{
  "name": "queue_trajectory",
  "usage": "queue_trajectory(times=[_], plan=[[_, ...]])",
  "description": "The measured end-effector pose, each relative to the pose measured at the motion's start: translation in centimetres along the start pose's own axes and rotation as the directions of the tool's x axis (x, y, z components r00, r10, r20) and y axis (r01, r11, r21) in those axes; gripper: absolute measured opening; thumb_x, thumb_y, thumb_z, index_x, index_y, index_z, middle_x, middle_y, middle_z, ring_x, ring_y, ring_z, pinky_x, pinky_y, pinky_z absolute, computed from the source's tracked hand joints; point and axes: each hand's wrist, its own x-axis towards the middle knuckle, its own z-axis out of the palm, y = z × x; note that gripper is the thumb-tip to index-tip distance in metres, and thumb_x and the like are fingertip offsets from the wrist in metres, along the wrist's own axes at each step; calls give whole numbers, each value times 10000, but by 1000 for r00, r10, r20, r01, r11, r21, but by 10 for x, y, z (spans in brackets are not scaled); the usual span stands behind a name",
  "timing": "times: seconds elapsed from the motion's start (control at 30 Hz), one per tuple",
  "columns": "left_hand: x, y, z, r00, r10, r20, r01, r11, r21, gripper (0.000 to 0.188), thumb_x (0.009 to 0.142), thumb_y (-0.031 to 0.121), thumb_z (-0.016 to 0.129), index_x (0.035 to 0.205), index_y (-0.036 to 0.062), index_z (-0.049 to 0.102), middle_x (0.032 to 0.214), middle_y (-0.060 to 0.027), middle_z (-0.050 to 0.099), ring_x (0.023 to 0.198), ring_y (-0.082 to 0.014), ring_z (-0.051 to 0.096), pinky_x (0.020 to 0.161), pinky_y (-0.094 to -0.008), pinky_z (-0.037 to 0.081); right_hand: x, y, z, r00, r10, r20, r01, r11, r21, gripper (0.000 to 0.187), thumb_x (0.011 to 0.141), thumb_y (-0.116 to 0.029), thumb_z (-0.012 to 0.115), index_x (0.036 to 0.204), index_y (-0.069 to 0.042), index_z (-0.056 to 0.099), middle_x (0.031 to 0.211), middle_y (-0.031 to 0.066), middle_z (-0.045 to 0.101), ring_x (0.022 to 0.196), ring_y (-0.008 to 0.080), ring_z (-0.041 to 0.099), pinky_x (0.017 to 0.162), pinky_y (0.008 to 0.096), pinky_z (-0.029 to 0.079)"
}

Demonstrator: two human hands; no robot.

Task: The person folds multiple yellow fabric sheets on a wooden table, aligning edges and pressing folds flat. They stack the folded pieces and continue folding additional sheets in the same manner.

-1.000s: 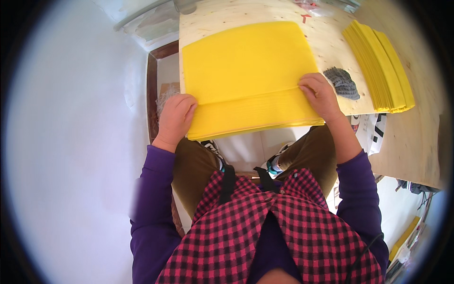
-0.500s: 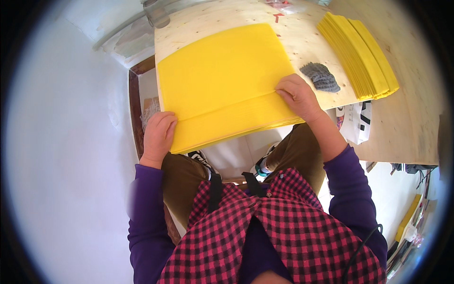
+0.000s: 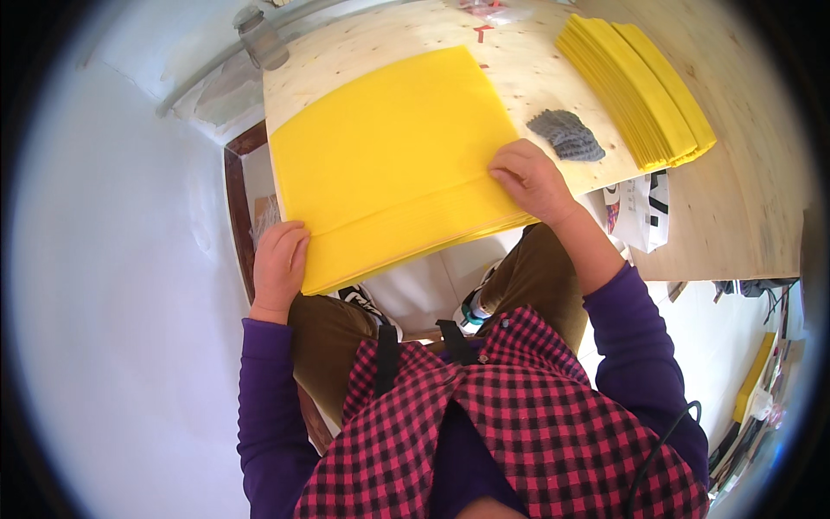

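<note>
A stack of thin yellow fabric-like sheets (image 3: 389, 138) lies on the pale wooden table, its near edge reaching past the tabletop toward my lap. A crease or raised edge runs across the stack from one hand to the other, with layered edges showing below it. At the left edge, my left hand (image 3: 281, 264) pinches the sheet between thumb and fingers. My right hand (image 3: 529, 180) is closed on the right edge, level with the same line; its fingertips are partly hidden. Right of the stack, a dark grey knitted cloth (image 3: 566, 135) lies crumpled.
Folded yellow bundles (image 3: 635, 91) stand at the table's right edge. A clear bottle (image 3: 261, 39) is at the far left corner, near a pipe and the white wall (image 3: 112, 259). A white printed bag (image 3: 640, 212) hangs below the table's right side. My knees are under the near edge.
The whole view has shifted slightly, so the table sits a little further left. Both hands keep their places on the sheet's edges, with little visible movement.
</note>
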Motion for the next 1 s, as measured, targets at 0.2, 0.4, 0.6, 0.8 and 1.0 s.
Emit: queue_trajectory(times=[0.2,0.4,0.6,0.8,1.0], plan=[[-1,-1,0,1000,-2,3,2,1000,-4,140,795,-1,671,929,22,636,1009,-124,644,946,-321,604,841,-387,487,-25,20,-6,868,473,-149,-387,834,392,118,919,-90,609,990,-16,667,994,57,660,955,202,601,864,307,471],[-7,-3,-1,996,-88,29,89,994,-63,247,871,74,621,1112,21,615,1171,-147,611,1097,-316,567,956,-385,440,-36,26,-13,753,657,-27,-495,594,634,467,1015,-363,445,1318,-18,528,1328,107,553,1229,221,509,1045,332,374],[-11,-6,3,909,-416,-11,373,827,-419,447,1016,263,445,1383,8,455,1438,-137,455,1333,-265,420,1108,-358,307,-29,15,-7,773,633,51,-519,584,624,646,1015,-499,342,1445,-19,387,1470,141,420,1382,249,350,1127,363,277],[5,7,-16,909,-417,26,399,848,-348,446,1031,279,407,1380,7,461,1441,-138,453,1348,-258,404,1116,-351,294,-38,17,-11,760,649,22,-517,584,626,598,1011,-472,380,1394,-20,462,1424,132,470,1344,230,392,1115,361,292],[59,44,-31,959,-282,22,272,897,-348,385,1029,225,396,1317,7,533,1397,-140,502,1333,-257,427,1112,-348,297,-58,41,-17,610,758,-232,-346,518,783,234,944,-184,605,1068,7,657,1022,55,689,968,145,619,882,295,466]])
